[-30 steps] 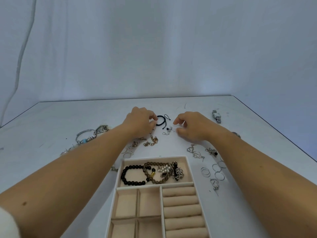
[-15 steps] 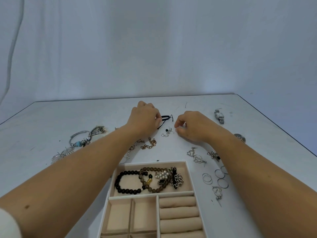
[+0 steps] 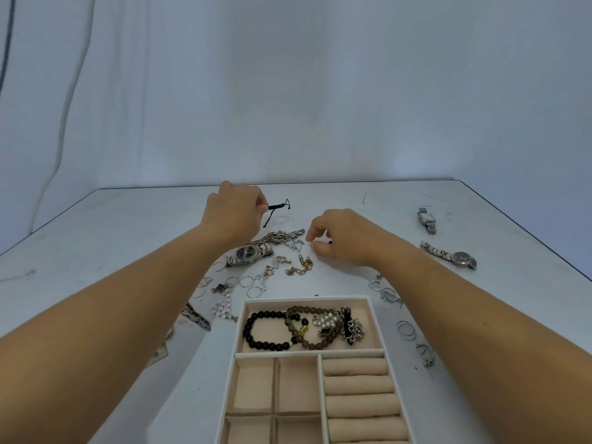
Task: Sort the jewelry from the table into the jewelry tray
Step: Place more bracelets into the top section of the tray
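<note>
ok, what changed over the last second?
The left hand pinched the black cord bracelet and lifted it off the table. The right hand stayed low, fingers curled. Jewelry tray contents unchanged.

We cannot read any text, label, brand, number or sign in this view. The three watches on the worktop point(image 3: 96, 238), one near the left forearm point(image 3: 248, 254) and two at the right side point(image 3: 427, 220) point(image 3: 450, 255), show dials that are too small and too blurred for us to make out any figures or a maker's name. The jewelry tray point(image 3: 378, 322) carries no printing that we can see.
</note>
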